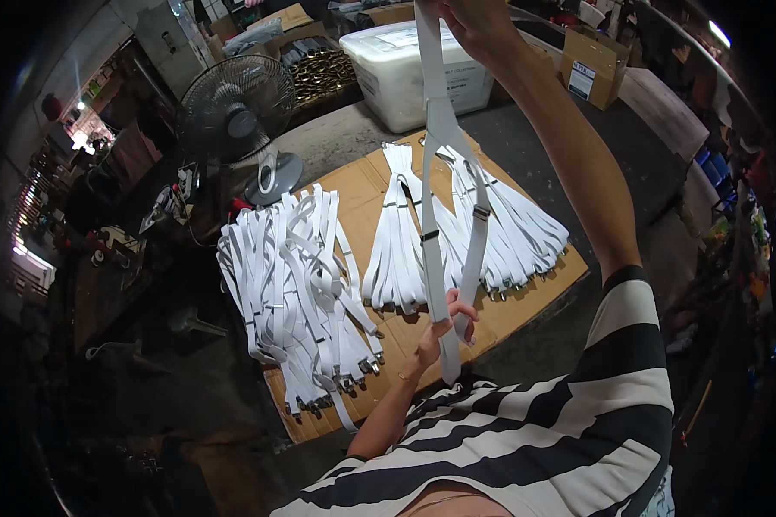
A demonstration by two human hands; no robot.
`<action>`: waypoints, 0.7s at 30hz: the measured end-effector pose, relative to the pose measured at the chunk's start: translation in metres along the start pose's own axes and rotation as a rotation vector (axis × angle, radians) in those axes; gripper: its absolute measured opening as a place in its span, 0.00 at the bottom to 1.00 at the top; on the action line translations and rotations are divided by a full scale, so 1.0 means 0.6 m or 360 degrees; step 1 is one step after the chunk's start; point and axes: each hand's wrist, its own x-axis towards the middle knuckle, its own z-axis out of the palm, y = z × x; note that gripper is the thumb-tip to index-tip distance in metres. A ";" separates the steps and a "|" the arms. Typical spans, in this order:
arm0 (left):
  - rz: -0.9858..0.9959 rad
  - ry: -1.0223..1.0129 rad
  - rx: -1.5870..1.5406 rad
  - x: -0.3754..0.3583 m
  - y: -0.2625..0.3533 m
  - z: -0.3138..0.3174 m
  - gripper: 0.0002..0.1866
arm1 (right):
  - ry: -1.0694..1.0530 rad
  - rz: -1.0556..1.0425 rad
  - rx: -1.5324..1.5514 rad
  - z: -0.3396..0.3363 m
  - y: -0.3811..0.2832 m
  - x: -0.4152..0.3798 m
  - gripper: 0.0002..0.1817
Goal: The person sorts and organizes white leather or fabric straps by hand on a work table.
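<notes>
A pair of white suspenders (442,129) hangs stretched upright in front of me, its two straps parting below the joined back piece. Metal adjusters show partway down both straps. My right hand (474,24), raised at the top edge of the view, is closed on the upper end; its fingertips are partly cut off. Lower down, my left hand (447,332) has its fingers around the straps near their lower part. Behind the held pair, bundles of white suspenders (397,233) lie fanned out on a cardboard sheet (362,185). To the left lies a looser pile of white suspenders (289,284) with metal clips.
A fan (237,112) stands at the back left. Beyond the cardboard sits a lidded white plastic bin (418,73). Brass-coloured metal parts (323,73) fill a box beside it. A cardboard box (593,67) stands at the back right.
</notes>
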 end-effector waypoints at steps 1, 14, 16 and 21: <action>-0.0006 0.0007 0.0011 0.012 -0.003 -0.005 0.29 | 0.0005 0.0002 0.0013 -0.009 0.008 0.013 0.20; -0.0206 0.0577 0.0606 0.116 0.031 0.000 0.14 | -0.0085 -0.0258 -0.0141 -0.054 -0.023 0.139 0.08; 0.0177 0.0473 0.0508 0.124 0.016 -0.011 0.15 | -0.0129 -0.0332 -0.0234 -0.059 -0.024 0.149 0.08; 0.0180 0.0752 0.0484 0.141 0.000 -0.015 0.20 | -0.0313 -0.0571 -0.0583 -0.075 -0.011 0.155 0.08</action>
